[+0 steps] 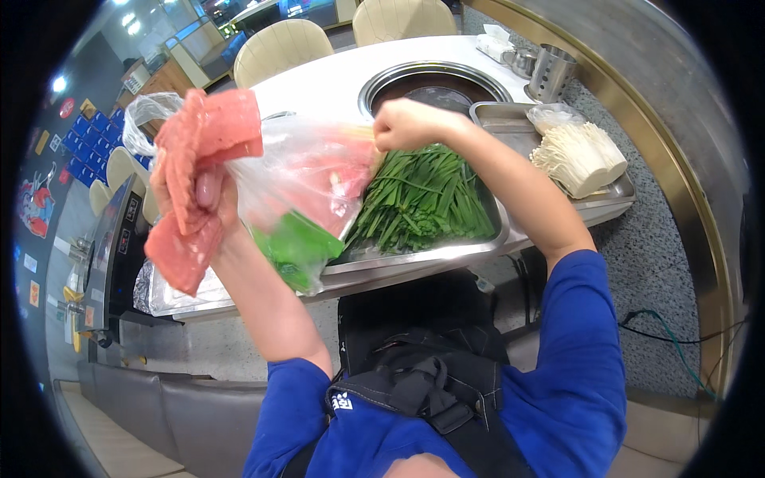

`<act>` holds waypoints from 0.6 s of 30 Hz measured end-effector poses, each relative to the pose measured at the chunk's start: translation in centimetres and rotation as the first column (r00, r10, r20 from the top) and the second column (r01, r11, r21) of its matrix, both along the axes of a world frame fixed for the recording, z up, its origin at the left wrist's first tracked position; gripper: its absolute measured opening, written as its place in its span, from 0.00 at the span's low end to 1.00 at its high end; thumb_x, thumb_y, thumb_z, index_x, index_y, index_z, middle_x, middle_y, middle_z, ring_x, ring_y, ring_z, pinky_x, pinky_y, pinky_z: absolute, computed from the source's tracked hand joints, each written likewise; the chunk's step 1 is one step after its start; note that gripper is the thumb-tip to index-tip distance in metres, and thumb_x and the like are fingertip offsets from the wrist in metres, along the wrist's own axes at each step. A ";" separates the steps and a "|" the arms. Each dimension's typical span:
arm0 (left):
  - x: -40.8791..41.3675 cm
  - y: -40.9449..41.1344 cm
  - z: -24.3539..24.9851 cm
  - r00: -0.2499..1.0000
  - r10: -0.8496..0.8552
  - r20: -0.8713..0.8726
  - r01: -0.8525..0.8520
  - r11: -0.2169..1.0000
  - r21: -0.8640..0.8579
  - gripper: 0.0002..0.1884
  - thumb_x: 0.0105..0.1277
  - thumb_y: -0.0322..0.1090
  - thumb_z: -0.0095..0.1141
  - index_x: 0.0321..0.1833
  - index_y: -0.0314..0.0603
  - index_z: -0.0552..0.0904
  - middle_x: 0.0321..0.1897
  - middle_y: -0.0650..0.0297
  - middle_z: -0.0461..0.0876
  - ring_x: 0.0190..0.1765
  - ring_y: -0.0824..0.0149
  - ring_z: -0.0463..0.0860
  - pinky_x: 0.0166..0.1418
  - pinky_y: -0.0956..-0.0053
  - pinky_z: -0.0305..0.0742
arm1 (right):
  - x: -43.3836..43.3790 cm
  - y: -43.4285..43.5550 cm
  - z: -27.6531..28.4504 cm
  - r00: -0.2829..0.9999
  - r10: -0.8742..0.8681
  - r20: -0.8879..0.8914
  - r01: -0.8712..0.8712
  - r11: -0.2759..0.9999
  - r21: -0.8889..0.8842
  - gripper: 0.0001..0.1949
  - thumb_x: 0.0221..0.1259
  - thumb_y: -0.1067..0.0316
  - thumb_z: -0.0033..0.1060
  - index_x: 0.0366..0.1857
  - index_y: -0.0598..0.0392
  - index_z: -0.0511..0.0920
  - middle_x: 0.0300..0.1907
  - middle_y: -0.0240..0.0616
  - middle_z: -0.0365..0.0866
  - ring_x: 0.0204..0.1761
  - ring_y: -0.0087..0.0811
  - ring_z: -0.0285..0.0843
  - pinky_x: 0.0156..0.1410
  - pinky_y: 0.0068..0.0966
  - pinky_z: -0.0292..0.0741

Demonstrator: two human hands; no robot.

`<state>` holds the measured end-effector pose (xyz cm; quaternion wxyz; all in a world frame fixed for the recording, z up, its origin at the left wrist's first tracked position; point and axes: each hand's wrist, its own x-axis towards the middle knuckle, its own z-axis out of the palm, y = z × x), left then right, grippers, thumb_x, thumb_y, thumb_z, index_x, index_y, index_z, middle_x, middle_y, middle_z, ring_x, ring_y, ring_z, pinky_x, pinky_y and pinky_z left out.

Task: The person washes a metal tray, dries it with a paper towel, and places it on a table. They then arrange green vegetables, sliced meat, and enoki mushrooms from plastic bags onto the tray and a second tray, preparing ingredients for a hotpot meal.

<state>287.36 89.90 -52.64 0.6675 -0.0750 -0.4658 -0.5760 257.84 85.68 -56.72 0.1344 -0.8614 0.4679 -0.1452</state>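
Note:
My left hand [224, 200] is raised at the left and shut on a bunched salmon-pink cloth [230, 122], which hides most of its fingers. A loop of clear plastic [140, 122] shows behind that cloth. To the right spreads a clear plastic bag [269, 170] with pink, cloth-like material and a green piece [302, 245] inside. My right hand [406, 128] pinches the bag's right edge, above a metal tray [439, 258] of cut green chives [424, 203].
A second metal tray [502, 122] holds enoki mushrooms [583, 158]. Behind it stand a perforated steel holder [551, 74], a small metal jug [523, 63] and tissues [495, 45]. A round pot well [439, 71] is set in the white table [317, 80]. Cream chairs [284, 51] stand beyond.

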 end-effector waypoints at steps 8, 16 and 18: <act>-2.0 -3.7 5.6 0.925 0.308 0.222 -0.267 0.944 -0.196 0.20 0.68 0.26 0.45 0.62 0.28 0.72 0.38 0.63 0.81 0.16 0.85 0.60 0.19 0.92 0.51 | 0.2 1.6 -3.8 0.991 0.089 0.104 -0.092 0.995 0.029 0.15 0.61 0.57 0.55 0.38 0.59 0.82 0.32 0.50 0.82 0.36 0.44 0.82 0.44 0.34 0.76; -4.3 -5.8 7.2 0.903 0.424 0.072 -0.420 0.905 -0.059 0.13 0.65 0.32 0.50 0.47 0.31 0.79 0.21 0.70 0.72 0.13 0.81 0.60 0.17 0.88 0.50 | 5.2 1.7 -5.1 0.933 0.182 -0.310 -0.113 0.967 0.227 0.25 0.67 0.49 0.37 0.57 0.56 0.73 0.55 0.49 0.76 0.61 0.46 0.70 0.67 0.48 0.59; -4.6 -5.4 7.0 0.842 0.530 0.096 -0.530 0.847 -0.032 0.13 0.65 0.34 0.51 0.46 0.31 0.79 0.19 0.69 0.71 0.13 0.79 0.58 0.17 0.86 0.50 | 5.6 1.3 -5.8 0.937 0.173 -0.304 -0.086 0.957 0.278 0.25 0.65 0.50 0.40 0.57 0.55 0.74 0.55 0.49 0.76 0.61 0.46 0.70 0.67 0.49 0.58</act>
